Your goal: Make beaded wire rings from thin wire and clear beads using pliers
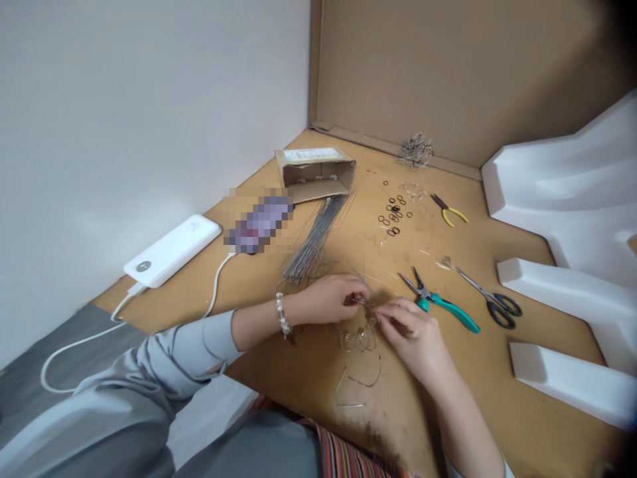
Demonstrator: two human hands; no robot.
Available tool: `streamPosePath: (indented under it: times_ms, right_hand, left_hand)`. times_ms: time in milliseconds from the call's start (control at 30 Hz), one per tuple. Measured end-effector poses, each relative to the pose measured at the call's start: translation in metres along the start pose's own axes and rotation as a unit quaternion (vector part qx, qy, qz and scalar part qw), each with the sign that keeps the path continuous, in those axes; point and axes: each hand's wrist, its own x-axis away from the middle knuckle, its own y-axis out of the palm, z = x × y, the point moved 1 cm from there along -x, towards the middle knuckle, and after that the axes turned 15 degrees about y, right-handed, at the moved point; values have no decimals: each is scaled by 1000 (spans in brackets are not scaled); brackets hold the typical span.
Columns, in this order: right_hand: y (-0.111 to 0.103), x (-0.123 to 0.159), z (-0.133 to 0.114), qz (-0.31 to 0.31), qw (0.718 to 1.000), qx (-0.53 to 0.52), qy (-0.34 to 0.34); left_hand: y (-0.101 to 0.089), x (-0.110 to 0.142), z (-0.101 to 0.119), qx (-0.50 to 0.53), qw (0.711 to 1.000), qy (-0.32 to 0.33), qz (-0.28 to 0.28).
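My left hand (331,300), with a beaded bracelet at its wrist, is closed with the fingertips pinched on a thin wire piece (362,337). From the other side my right hand (411,332) pinches the same piece between thumb and fingers. Several loops of thin wire with clear, shiny parts hang below the fingertips; their exact shape is too fine to make out. To the left of the piece, beyond my left hand, lies a bundle of straight metal wires (316,245). Bent wire offcuts (352,404) rest on the table nearer my body.
Teal-handled pliers (450,311), black scissors (497,307) and yellow-handled pliers (448,210) lie to the right. Small black rings (394,216) and a wire tangle (417,151) are farther back. An open cardboard box (318,192), phone (261,224), power bank (174,249) and white foam (552,292) surround the space.
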Motion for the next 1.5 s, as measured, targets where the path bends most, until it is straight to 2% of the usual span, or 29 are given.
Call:
streamPosePath:
  times_ms: [133, 267, 400, 500, 567, 667, 833, 967, 1100, 1167, 1300, 1367, 1500]
  right_hand:
    - [3, 3, -1, -16, 998, 65, -7]
    - [0, 2, -3, -45, 999, 23, -5]
    - [-3, -2, 1, -59, 992, -78, 81]
    - [0, -4, 6, -79, 971, -164, 155]
    - [2, -5, 8, -88, 962, -192, 176]
    - [3, -6, 8, -88, 962, -190, 177]
    - [3, -7, 7, -92, 966, -185, 158]
    - [7, -7, 7, -107, 959, -209, 158]
    - [9, -8, 6, -105, 953, -231, 168]
    - [7, -8, 7, -74, 958, -218, 172]
    - [0, -5, 7, 2, 966, -166, 197]
    - [-1, -3, 3, -3, 973, -120, 198]
    - [4, 3, -6, -62, 978, -29, 197]
  left_hand:
    - [1, -1, 0, 0, 1000, 1, -4]
    - [1, 0, 1, -1, 1000, 3, -1]
    - [0, 1, 4, 12, 1000, 8, -14]
    - [-1, 2, 5, 17, 1000, 11, -11]
    - [-3, 2, 5, 22, 1000, 19, -9]
    - [-6, 2, 5, 20, 999, 36, -4]
    - [-8, 0, 11, 14, 997, 47, 62]
    - [-5, -2, 18, 38, 997, 47, 55]
    - [-5, -2, 17, 102, 994, -3, 44]
    - [-6, -2, 14, 134, 989, -26, 53]
    - [-5, -1, 6, 196, 972, -80, 104]
    - [-4, 0, 4, 235, 957, -116, 126]
    - [-3, -1, 2, 284, 932, -152, 168]
